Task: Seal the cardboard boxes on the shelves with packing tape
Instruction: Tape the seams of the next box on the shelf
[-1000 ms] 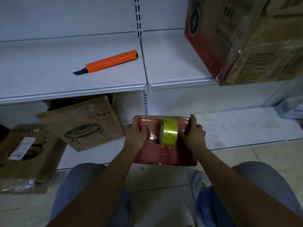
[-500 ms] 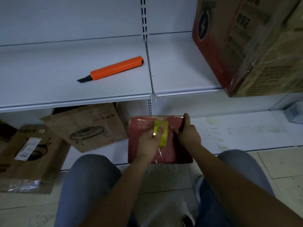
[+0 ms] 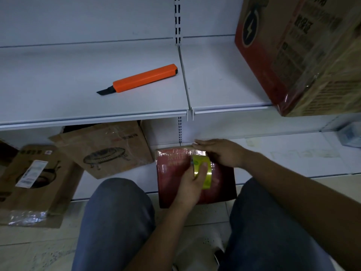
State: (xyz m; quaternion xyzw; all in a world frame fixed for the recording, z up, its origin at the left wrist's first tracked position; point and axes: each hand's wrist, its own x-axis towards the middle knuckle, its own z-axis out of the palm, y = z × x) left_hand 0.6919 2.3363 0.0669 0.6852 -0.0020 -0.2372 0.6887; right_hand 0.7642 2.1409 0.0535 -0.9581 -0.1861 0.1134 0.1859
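Where the bottom shelf [image 3: 293, 159] meets the tiled floor [image 3: 39, 249], a red box [image 3: 172, 184] lies with its near end jutting over the shelf lip between the person's two knees. To its left a brown cardboard box [image 3: 109, 145] printed with a round grill leans tilted, its corner just beside the red box, and a second brown box [image 3: 33, 180] slumps further left, half off the shelf edge. To the right the bottom shelf runs bare up to a pale wrapped packet [image 3: 350, 136] at the frame's edge. The upper shelf [image 3: 58, 85] overhangs the far end of the red box; on it lie an orange utility knife [image 3: 139, 79] with its blade out, and, well apart to the right, a large red-and-brown carton [image 3: 300, 53] reaching the front lip.

The left hand [image 3: 192, 183] comes up from below, fingers curled round a roll of yellow-green packing tape [image 3: 203, 171] held on the box's top. The right hand [image 3: 220, 152] lies across the box's far edge, fingers straight and flat, pressing a shiny strip of tape there.
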